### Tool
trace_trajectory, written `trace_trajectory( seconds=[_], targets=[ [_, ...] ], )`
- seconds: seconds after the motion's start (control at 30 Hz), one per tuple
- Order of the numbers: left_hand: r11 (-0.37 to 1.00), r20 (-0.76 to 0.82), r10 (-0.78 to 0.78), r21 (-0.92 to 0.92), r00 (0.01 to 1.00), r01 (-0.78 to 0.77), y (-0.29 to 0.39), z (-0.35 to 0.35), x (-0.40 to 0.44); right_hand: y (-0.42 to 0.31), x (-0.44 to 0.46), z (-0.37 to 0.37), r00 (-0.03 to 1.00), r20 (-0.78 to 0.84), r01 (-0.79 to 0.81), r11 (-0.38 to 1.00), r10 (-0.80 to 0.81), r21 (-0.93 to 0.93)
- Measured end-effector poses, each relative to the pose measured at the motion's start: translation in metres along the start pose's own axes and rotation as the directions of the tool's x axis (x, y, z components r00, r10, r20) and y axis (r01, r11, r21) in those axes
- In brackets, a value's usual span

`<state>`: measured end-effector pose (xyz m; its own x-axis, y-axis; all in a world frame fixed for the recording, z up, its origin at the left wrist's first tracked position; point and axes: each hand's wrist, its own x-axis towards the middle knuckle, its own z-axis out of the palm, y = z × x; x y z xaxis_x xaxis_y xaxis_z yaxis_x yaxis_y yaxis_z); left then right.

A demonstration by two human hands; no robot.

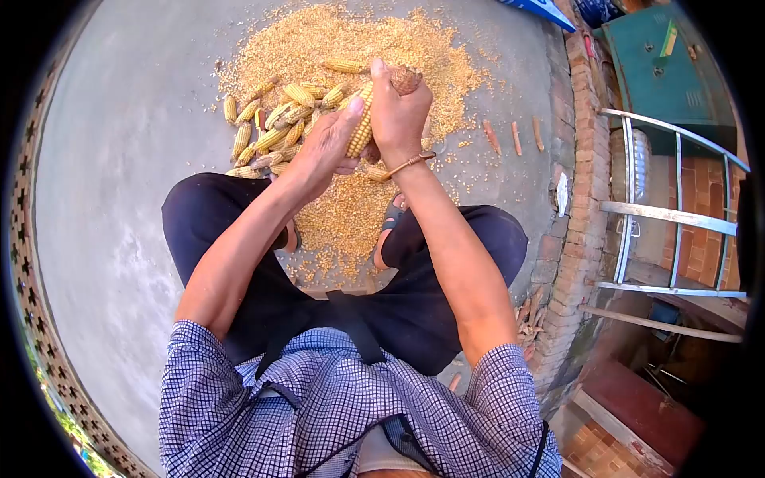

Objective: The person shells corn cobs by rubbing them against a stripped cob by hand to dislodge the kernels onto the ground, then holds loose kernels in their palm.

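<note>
My left hand (323, 151) is closed on a yellow corn cob (361, 123), with its thumb along the upper side. My right hand (398, 115) wraps round a brownish cob (406, 80) whose end sticks out above the fist, pressed against the yellow cob. A thin bracelet circles the right wrist. Just left of the hands lies a pile of corn cobs (279, 127). Loose kernels (343, 40) spread behind the hands, and more kernels (339, 227) lie between my feet.
Several bare cobs (516, 138) lie on the grey floor (103, 199) at the right. Beyond them runs a low brick edge (586, 183), with a metal ladder-like frame (677, 213) and a green cabinet (661, 68). My bent knees flank the kernels.
</note>
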<state>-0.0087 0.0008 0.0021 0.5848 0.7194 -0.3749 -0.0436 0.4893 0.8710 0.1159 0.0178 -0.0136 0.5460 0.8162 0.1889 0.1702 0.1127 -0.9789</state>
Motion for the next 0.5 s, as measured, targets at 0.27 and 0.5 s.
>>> trace_trajectory(
  seconds=[0.27,0.5],
  targets=[
    [0.968,-0.203,0.191,0.202,0.96,-0.15,0.006,-0.004,0.002,-0.032,-0.001,-0.007,0.87,0.31,-0.489,0.752,0.383,0.442],
    [0.599,-0.106,0.542,0.744,0.834,-0.295,-0.013,0.014,0.011,-0.027,-0.014,-0.004,0.938,0.097,-0.344,0.865,0.332,0.365]
  ],
)
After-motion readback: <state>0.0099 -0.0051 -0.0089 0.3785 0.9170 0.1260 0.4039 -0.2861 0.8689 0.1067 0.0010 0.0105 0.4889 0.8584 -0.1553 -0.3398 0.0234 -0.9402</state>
